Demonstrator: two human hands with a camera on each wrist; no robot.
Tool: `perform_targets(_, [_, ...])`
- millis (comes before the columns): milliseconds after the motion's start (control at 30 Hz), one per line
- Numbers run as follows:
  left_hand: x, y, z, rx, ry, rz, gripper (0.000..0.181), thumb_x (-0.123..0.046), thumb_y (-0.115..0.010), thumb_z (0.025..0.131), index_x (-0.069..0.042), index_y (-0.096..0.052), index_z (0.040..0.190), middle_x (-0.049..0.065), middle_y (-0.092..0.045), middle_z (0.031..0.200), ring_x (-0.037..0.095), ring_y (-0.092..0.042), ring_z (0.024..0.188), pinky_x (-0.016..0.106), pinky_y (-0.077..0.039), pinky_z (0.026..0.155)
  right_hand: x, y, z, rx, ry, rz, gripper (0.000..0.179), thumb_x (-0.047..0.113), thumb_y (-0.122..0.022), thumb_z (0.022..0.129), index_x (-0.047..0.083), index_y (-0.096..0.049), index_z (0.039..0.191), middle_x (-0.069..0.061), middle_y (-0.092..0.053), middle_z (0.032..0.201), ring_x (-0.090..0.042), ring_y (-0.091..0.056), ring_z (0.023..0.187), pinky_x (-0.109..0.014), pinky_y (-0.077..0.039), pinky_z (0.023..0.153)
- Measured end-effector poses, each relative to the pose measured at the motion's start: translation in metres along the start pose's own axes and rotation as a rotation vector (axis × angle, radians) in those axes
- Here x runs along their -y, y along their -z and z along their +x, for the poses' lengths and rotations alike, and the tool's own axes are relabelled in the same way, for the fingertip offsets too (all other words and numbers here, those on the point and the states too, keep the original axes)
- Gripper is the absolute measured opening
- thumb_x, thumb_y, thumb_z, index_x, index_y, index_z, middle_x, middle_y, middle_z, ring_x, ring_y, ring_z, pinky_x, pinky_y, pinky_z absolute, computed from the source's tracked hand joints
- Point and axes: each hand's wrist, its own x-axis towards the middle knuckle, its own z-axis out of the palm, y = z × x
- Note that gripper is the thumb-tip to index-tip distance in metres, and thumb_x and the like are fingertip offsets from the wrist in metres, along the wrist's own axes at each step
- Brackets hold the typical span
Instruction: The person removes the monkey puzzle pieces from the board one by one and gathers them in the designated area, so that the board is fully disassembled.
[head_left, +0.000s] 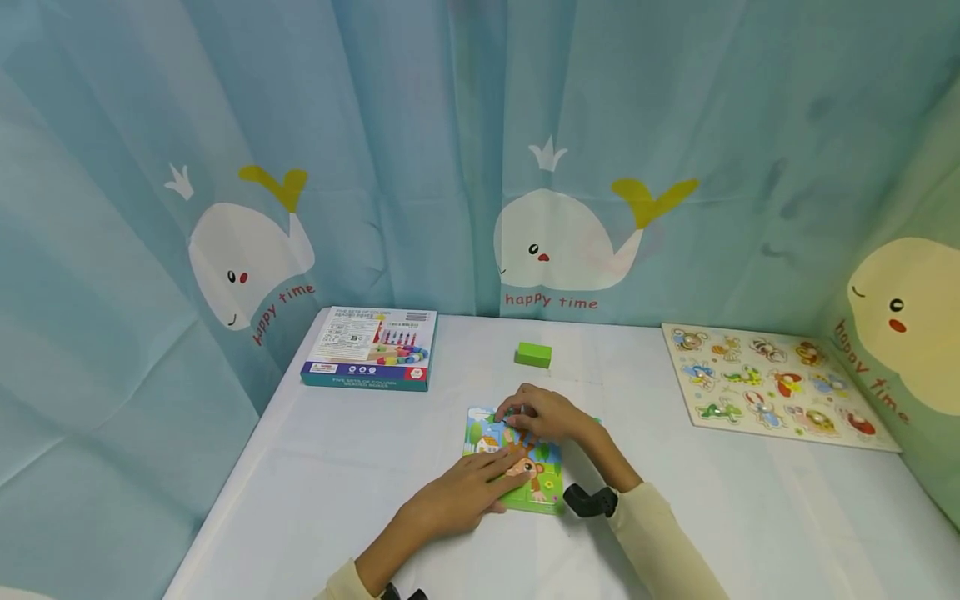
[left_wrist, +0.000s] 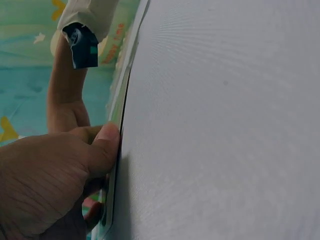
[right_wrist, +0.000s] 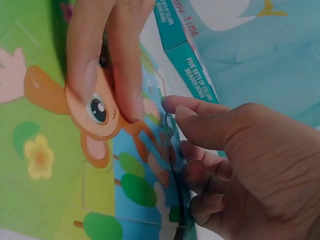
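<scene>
In the head view, a picture puzzle [head_left: 551, 479] with a monkey on green grass and blue sky lies on the white table. My left hand [head_left: 461, 493] rests on its left side, with straight fingers across the monkey's face. The left wrist view shows the thumb of that hand [left_wrist: 55, 175] against the puzzle's near edge. At the far edge, my right hand [head_left: 546, 414] has curled fingers. In the right wrist view, the thumb and forefinger of this hand [right_wrist: 250, 155] pinch a puzzle piece [right_wrist: 165, 117] at a dark wavy seam; the fingertips partly hide it.
A green block [head_left: 533, 355] stands beyond the puzzle. At the back left lies a boxed bead set [head_left: 367, 350]. A wooden peg board with insect pictures [head_left: 780, 383] lies at the right. Blue curtains with whales [head_left: 420, 167] hang around the table.
</scene>
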Motion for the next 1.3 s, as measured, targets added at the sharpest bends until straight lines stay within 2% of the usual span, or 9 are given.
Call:
perform_targets(100, [0.0, 0.001, -0.001, 0.002, -0.012, 0.042, 0.056, -0.034, -0.048, 0.101, -0.026, -0.031, 0.154, 0.004, -0.025, 0.162, 0.022, -0.032, 0.146, 0.04, -0.038, 0.112, 0.002, 0.002, 0.001, 0.043, 0.003, 0.052, 0.017, 0.021, -0.058, 0.099, 0.019, -0.071, 0.11, 0.0, -0.055, 0.098, -0.01, -0.053, 0.08, -0.028, -0.048, 0.074])
perform_targets(200, [-0.001, 0.002, 0.0, 0.015, -0.007, 0.048, 0.056, -0.033, -0.047, 0.102, -0.026, -0.029, 0.155, 0.003, -0.024, 0.162, 0.023, -0.032, 0.146, 0.041, -0.038, 0.113, 0.004, 0.004, 0.005, 0.082, 0.051, 0.143, 0.018, 0.012, -0.056, 0.099, 0.009, -0.071, 0.109, -0.011, -0.059, 0.081, -0.018, -0.058, 0.064, -0.024, -0.05, 0.064])
perform_targets(333, [-0.002, 0.0, 0.001, 0.034, 0.01, 0.031, 0.057, -0.031, -0.046, 0.103, -0.027, -0.026, 0.156, 0.0, -0.022, 0.163, 0.024, -0.03, 0.147, 0.042, -0.036, 0.114, 0.007, 0.006, 0.009, 0.127, 0.102, 0.248, 0.019, 0.001, -0.052, 0.098, -0.005, -0.069, 0.105, -0.023, -0.057, 0.061, -0.027, -0.057, 0.046, -0.022, -0.05, 0.051])
perform_targets(433, [-0.003, 0.0, 0.002, 0.027, 0.011, 0.041, 0.057, -0.031, -0.048, 0.102, -0.027, -0.027, 0.156, 0.0, -0.024, 0.163, 0.024, -0.031, 0.146, 0.042, -0.037, 0.113, 0.009, 0.007, 0.011, 0.133, 0.094, 0.248, 0.018, 0.0, -0.051, 0.098, -0.007, -0.067, 0.104, -0.02, -0.058, 0.061, -0.023, -0.055, 0.045, -0.022, -0.05, 0.051])
perform_targets(567, [-0.004, 0.001, 0.001, 0.018, 0.015, 0.039, 0.057, -0.03, -0.049, 0.102, -0.027, -0.03, 0.155, 0.001, -0.026, 0.162, 0.024, -0.032, 0.146, 0.042, -0.038, 0.112, 0.01, 0.005, 0.011, 0.13, 0.06, 0.225, 0.018, 0.0, -0.05, 0.098, -0.005, -0.066, 0.104, -0.01, -0.057, 0.062, -0.016, -0.054, 0.045, -0.022, -0.05, 0.051])
perform_targets(700, [-0.004, 0.003, 0.001, 0.031, 0.019, 0.032, 0.057, -0.029, -0.051, 0.101, -0.027, -0.03, 0.155, 0.001, -0.026, 0.162, 0.024, -0.032, 0.146, 0.043, -0.038, 0.112, 0.009, 0.003, 0.01, 0.128, 0.023, 0.225, 0.017, 0.001, -0.049, 0.099, -0.003, -0.065, 0.104, -0.003, -0.055, 0.063, -0.017, -0.055, 0.046, -0.022, -0.049, 0.048])
perform_targets(967, [-0.005, 0.003, 0.002, 0.039, 0.023, 0.012, 0.058, -0.027, -0.052, 0.101, -0.027, -0.029, 0.155, 0.002, -0.024, 0.163, 0.025, -0.031, 0.147, 0.044, -0.037, 0.113, 0.013, 0.002, 0.007, 0.108, 0.011, 0.195, 0.016, 0.003, -0.05, 0.1, -0.001, -0.064, 0.105, -0.013, -0.058, 0.071, -0.016, -0.056, 0.048, -0.022, -0.049, 0.049])
perform_targets(1200, [-0.006, 0.004, 0.002, 0.04, 0.039, -0.02, 0.056, -0.027, -0.05, 0.102, -0.028, -0.031, 0.154, 0.001, -0.024, 0.163, 0.025, -0.031, 0.146, 0.045, -0.037, 0.113, 0.018, 0.002, 0.002, 0.059, -0.048, 0.123, 0.015, 0.008, -0.051, 0.1, 0.007, -0.065, 0.105, -0.011, -0.052, 0.103, -0.015, -0.049, 0.079, -0.025, -0.047, 0.066])
perform_targets(1300, [-0.006, 0.004, 0.002, 0.038, 0.039, -0.023, 0.055, -0.027, -0.05, 0.102, -0.028, -0.032, 0.154, 0.001, -0.024, 0.163, 0.026, -0.032, 0.146, 0.045, -0.037, 0.113, 0.019, 0.0, 0.001, 0.037, -0.035, 0.118, 0.014, 0.003, -0.052, 0.099, 0.005, -0.065, 0.104, -0.012, -0.053, 0.102, -0.016, -0.048, 0.08, -0.025, -0.048, 0.066])
